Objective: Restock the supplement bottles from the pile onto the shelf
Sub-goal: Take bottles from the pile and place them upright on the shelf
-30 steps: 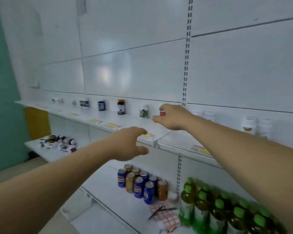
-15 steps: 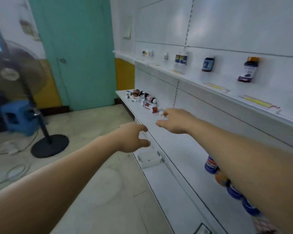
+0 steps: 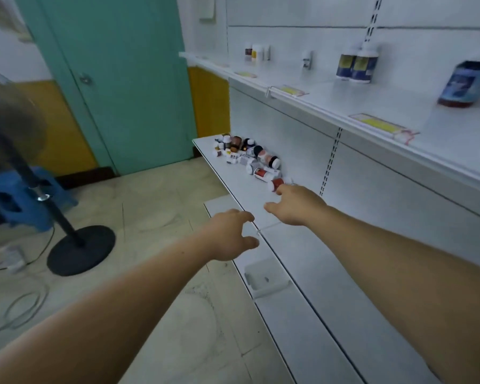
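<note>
A pile of small supplement bottles (image 3: 247, 155) lies at the far left end of the lower white shelf (image 3: 302, 256). The nearest one, a red bottle with a white cap (image 3: 275, 184), lies on its side just beyond my right hand (image 3: 297, 205). That hand reaches over the lower shelf with loose fingers and holds nothing. My left hand (image 3: 230, 235) hovers beside the shelf's front edge, fingers relaxed and empty. Several bottles stand on the upper shelf (image 3: 377, 112): two blue-labelled ones (image 3: 356, 65) and a larger dark one (image 3: 466, 83).
A standing fan (image 3: 25, 151) with a round black base (image 3: 81, 249) stands on the tiled floor at left, with cables beside it. A blue stool (image 3: 17, 198) sits behind the fan. A teal door (image 3: 117, 79) is at the back. Yellow price tags (image 3: 383, 126) line the upper shelf edge.
My view has swung left from the upper shelf to the pile. My right hand left the red-capped bottle on the upper shelf and now reaches empty toward the pile; the left hand follows.
</note>
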Motion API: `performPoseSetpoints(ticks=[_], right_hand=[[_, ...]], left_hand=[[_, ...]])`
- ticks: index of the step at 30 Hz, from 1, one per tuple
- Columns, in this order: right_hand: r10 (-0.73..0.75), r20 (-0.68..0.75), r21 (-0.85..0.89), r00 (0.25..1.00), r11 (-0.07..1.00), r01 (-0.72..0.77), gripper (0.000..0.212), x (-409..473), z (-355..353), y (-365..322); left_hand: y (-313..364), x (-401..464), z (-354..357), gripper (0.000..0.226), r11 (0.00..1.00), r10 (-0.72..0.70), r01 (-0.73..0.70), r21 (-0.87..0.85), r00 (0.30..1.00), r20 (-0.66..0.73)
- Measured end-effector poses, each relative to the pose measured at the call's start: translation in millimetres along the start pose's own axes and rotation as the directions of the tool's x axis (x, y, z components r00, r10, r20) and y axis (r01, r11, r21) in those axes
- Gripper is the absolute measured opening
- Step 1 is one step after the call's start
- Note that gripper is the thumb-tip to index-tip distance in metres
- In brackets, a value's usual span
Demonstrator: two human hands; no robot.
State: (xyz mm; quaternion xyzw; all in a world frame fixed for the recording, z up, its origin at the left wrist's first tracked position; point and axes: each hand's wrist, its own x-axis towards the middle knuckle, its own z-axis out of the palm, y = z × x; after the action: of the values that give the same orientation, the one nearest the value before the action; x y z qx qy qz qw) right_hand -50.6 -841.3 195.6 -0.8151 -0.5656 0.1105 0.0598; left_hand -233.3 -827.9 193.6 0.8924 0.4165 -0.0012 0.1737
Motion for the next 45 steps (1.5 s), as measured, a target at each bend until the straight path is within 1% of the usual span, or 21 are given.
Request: performPoseSetpoints(ticks=[5,9,12,14,17,19,21,24,27,29,30,32,33,35,37,38,39,40,42,43,45], right_hand=[[0.079,-0.018,0.010,0.997,0.997,-0.079,0.066,106,20,-24],[0.190,-0.019,0.068,0.982,0.980,-0.188,0.067,192,41,-48],[0.267,-0.035,0.131,0.963,0.956,-0.261,0.063,243,58,-62],[0.335,0.007,0.188,0.942,0.925,-0.330,0.062,266,71,-66],[0.426,0.092,0.234,0.900,0.869,-0.435,0.065,291,88,-60],[0.489,0.104,0.250,0.866,0.830,-0.499,0.066,305,95,-50],[0.548,0.085,0.277,0.832,0.789,-0.548,0.063,320,99,-37],[0.616,0.007,0.320,0.787,0.745,-0.586,0.054,349,109,-13],[0.663,-0.020,0.394,0.748,0.693,-0.604,0.054,384,124,11],[0.682,-0.034,0.451,0.731,0.663,-0.598,0.048,409,138,24],[0.695,-0.028,0.464,0.719,0.646,-0.606,0.047,420,146,29],[0.709,-0.016,0.448,0.705,0.635,-0.629,0.053,442,165,39],[0.714,-0.006,0.425,0.700,0.636,-0.645,0.059,452,175,44],[0.725,0.013,0.372,0.688,0.636,-0.676,0.070,468,196,53],[0.721,0.056,0.315,0.690,0.643,-0.698,0.077,476,215,57],[0.730,0.069,0.316,0.680,0.631,-0.709,0.079,477,222,57],[0.753,0.059,0.343,0.655,0.601,-0.722,0.079,478,229,57],[0.789,0.020,0.391,0.615,0.560,-0.731,0.076,478,235,56],[0.859,-0.083,0.490,0.506,0.477,-0.729,0.061,479,241,52],[0.881,-0.100,0.521,0.462,0.442,-0.730,0.053,480,242,49],[0.906,-0.086,0.571,0.413,0.385,-0.725,0.042,482,243,43]], left_hand=[[-76,96,-18,0.061,0.999,0.019,-0.018,-0.035,0.999,0.040],[-144,182,-30,0.061,0.996,0.094,-0.094,-0.003,0.992,0.089],[-190,241,-39,0.061,0.989,0.149,-0.149,-0.017,0.975,0.162],[-214,278,-41,0.061,0.983,0.180,-0.186,0.002,0.955,0.235],[-235,334,-40,0.061,0.971,0.226,-0.241,0.006,0.920,0.321],[-239,372,-36,0.062,0.960,0.263,-0.280,-0.005,0.894,0.363],[-238,409,-29,0.063,0.945,0.303,-0.328,-0.006,0.867,0.395],[-234,468,-14,0.066,0.915,0.358,-0.403,0.015,0.830,0.428],[-230,528,5,0.070,0.883,0.406,-0.466,0.043,0.809,0.424],[-225,566,20,0.072,0.852,0.460,-0.521,0.043,0.786,0.413],[-221,583,28,0.072,0.832,0.496,-0.553,0.032,0.770,0.401],[-210,615,47,0.069,0.773,0.592,-0.634,0.018,0.732,0.338],[-205,629,58,0.067,0.728,0.639,-0.683,0.056,0.706,0.305],[-198,651,84,0.069,0.624,0.699,-0.753,0.210,0.658,0.281],[-195,666,106,0.077,0.573,0.687,-0.755,0.318,0.654,0.315],[-196,671,115,0.080,0.556,0.678,-0.750,0.358,0.659,0.326],[-196,675,122,0.082,0.534,0.684,-0.747,0.396,0.657,0.318],[-197,676,127,0.080,0.512,0.700,-0.743,0.431,0.652,0.291],[-197,677,134,0.069,0.499,0.732,-0.725,0.474,0.646,0.216],[-198,678,137,0.064,0.513,0.738,-0.722,0.465,0.647,0.191],[-202,676,141,0.058,0.538,0.749,-0.743,0.398,0.638,0.178]])
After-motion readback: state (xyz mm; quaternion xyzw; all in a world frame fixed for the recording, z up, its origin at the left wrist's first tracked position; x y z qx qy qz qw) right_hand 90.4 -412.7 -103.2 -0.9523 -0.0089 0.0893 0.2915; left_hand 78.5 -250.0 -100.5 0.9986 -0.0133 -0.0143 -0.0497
